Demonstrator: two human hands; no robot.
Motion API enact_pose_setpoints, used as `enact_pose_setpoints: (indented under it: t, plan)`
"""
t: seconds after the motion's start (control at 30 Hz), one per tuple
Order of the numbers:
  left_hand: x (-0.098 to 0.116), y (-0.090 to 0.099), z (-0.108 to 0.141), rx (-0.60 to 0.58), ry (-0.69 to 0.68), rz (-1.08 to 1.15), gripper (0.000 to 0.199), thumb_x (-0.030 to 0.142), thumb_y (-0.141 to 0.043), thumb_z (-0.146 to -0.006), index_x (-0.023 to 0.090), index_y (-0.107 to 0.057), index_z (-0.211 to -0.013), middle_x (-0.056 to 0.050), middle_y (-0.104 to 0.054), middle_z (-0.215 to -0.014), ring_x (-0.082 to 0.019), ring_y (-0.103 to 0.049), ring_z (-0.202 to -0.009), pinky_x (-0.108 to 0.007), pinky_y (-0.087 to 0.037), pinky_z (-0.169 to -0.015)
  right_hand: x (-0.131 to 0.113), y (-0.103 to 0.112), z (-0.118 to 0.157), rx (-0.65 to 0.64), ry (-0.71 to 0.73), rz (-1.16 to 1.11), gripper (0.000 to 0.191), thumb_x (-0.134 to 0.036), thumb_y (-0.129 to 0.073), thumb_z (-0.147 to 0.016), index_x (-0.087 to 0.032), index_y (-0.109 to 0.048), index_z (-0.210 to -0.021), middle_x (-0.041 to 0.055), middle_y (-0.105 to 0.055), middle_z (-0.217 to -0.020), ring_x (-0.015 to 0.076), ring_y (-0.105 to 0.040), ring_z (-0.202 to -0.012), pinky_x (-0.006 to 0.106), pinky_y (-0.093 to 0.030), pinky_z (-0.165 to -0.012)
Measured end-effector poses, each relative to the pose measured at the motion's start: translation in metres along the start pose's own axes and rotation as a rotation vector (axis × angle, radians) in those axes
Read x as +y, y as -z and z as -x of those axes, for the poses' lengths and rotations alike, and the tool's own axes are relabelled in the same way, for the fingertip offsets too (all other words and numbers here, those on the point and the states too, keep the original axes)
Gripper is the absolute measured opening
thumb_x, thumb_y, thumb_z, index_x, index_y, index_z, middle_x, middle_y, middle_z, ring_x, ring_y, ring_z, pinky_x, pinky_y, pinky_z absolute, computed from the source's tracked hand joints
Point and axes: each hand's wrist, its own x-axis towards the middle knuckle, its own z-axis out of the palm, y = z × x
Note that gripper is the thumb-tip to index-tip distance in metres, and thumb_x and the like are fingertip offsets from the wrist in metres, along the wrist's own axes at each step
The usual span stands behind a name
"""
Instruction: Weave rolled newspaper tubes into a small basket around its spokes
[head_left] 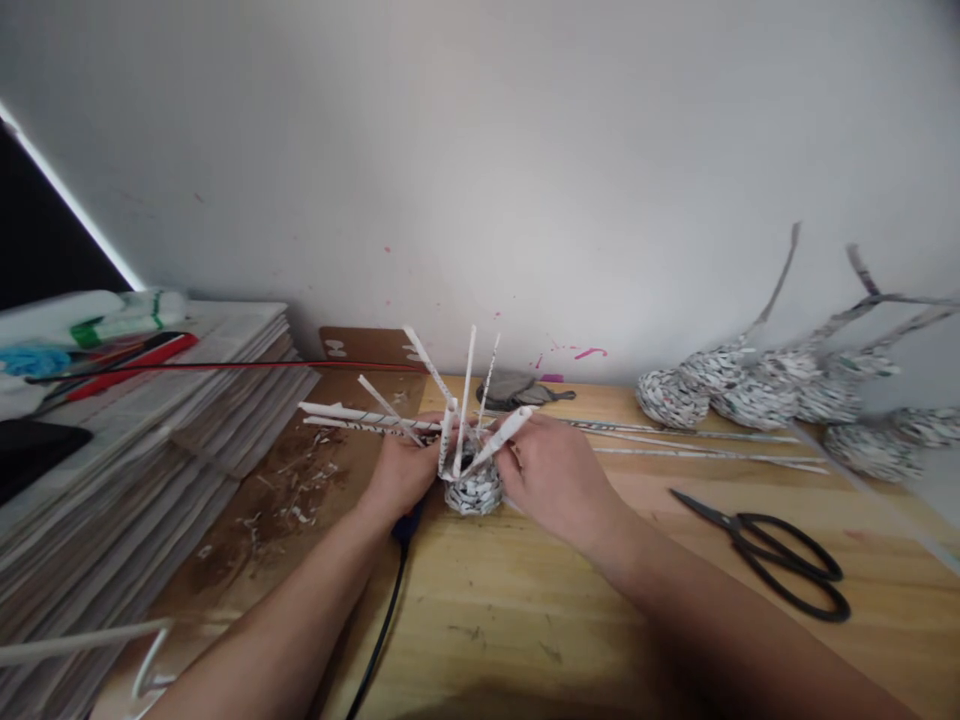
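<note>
Standing near the middle of the desk (495,620), toward its left edge: one small woven paper vessel (474,496), round, with rolled paper spokes (464,400) splayed from its rim. Its left side is met by the left hand (407,474), its right side by the right hand (556,474). The fingers of both hands are bent inward at the rim; their tips are partly hidden, and whether they are closed on the vessel or on a spoke cannot be told.

Behind the right hand, long paper rods (709,456) are laid toward the desk's right edge. Grey cloth (514,389), crumpled: placed at the far edge. Woven paper pieces (761,390), several, some long-tailed: grouped at the far right corner. Black-handled scissors (787,562), one pair: laid near the right edge, blades pointed toward the far edge. Black cord (386,625), one: run along the left edge. Beyond that edge, a stack of newspapers (217,400) is kept, with paper scraps (300,500) scattered between.
</note>
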Motion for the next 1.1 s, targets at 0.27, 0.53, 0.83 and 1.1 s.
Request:
enact_pose_setpoints:
  t: [0.27, 0.53, 0.83, 1.1]
  plan:
    - [0.009, -0.002, 0.001, -0.011, 0.043, 0.035, 0.023, 0.033, -0.082, -0.065, 0.014, -0.077, -0.077, -0.005, -0.075, -0.069, -0.017, -0.063, -0.057, -0.025, -0.050, -0.056, 0.004, 0.003, -0.002, -0.028, -0.040, 0.039, 0.020, -0.027, -0.050, -0.095, -0.020, -0.068, -0.089, 0.0058, -0.073, -0.084, 0.0188, -0.064, -0.072, 0.029, -0.032, -0.061]
    - [0.002, 0.001, -0.005, 0.082, 0.125, 0.138, 0.040, 0.040, -0.084, -0.062, 0.013, -0.076, -0.089, -0.008, -0.077, -0.082, -0.022, -0.069, -0.071, -0.028, -0.050, -0.062, 0.011, 0.026, 0.001, -0.110, -0.078, 0.154, 0.034, -0.037, -0.045, -0.100, -0.020, -0.068, -0.081, 0.0067, -0.073, -0.076, 0.0205, -0.065, -0.067, 0.031, -0.026, -0.057]
    - [0.004, 0.000, -0.002, 0.033, 0.105, 0.100, 0.034, 0.040, -0.084, -0.063, 0.013, -0.077, -0.082, -0.007, -0.077, -0.077, -0.019, -0.066, -0.064, -0.027, -0.051, -0.060, 0.011, 0.027, 0.004, -0.121, 0.006, -0.048, 0.035, -0.044, -0.046, -0.100, -0.020, -0.068, -0.085, 0.0052, -0.073, -0.079, 0.0195, -0.065, -0.072, 0.029, -0.032, -0.061]
    - [0.002, -0.002, 0.000, 0.004, 0.041, 0.018, 0.024, 0.035, -0.081, -0.069, 0.014, -0.076, -0.080, -0.007, -0.078, -0.081, -0.021, -0.070, -0.071, -0.028, -0.054, -0.066, 0.019, 0.006, -0.009, -0.072, -0.193, -0.361, 0.027, -0.035, -0.053, -0.095, -0.023, -0.078, -0.092, 0.0018, -0.075, -0.075, 0.0153, -0.062, -0.063, 0.027, -0.037, -0.059]
